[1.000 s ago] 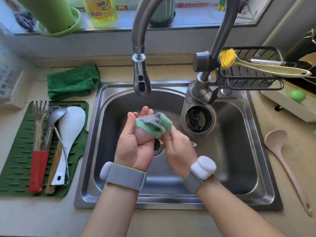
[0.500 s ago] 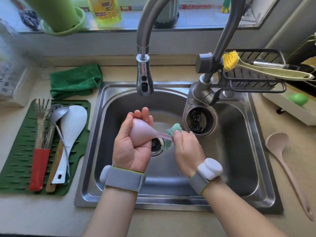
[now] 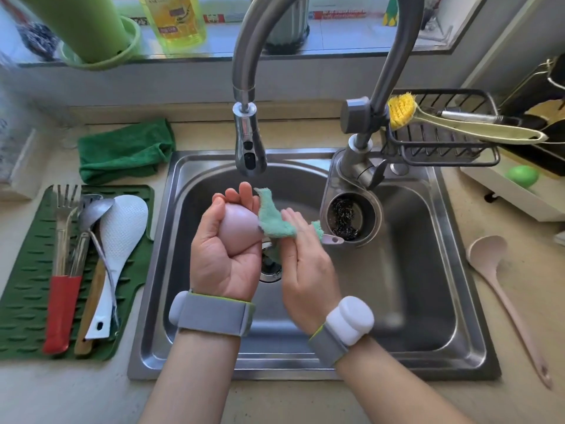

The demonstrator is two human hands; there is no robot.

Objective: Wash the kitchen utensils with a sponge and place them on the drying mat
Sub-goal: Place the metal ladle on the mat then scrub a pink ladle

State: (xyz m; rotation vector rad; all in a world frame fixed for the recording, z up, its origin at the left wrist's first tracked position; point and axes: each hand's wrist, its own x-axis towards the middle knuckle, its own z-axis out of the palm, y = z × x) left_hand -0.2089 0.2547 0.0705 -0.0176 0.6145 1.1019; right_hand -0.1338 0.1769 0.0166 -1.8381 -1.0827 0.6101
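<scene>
Here, a pink ladle (image 3: pixel 237 226) is scrubbed above the sink (image 3: pixel 428 270).
The left hand (image 3: pixel 224 255) cups and grips the ladle's bowl; the right hand (image 3: pixel 305 264) pinches a green sponge (image 3: pixel 275 220) around its handle. Washed utensils lie on the drying mat (image 3: pixel 27 301), left.

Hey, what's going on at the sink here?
A person is washing up by hand. The left hand grips the bowl of a pink ladle over the sink, while the right hand wraps a green sponge cloth round its handle. A fork, a spoon and a white rice paddle already lie on the green drying mat to the left. A second pink ladle lies on the counter to the right, apparently unwashed.
</scene>
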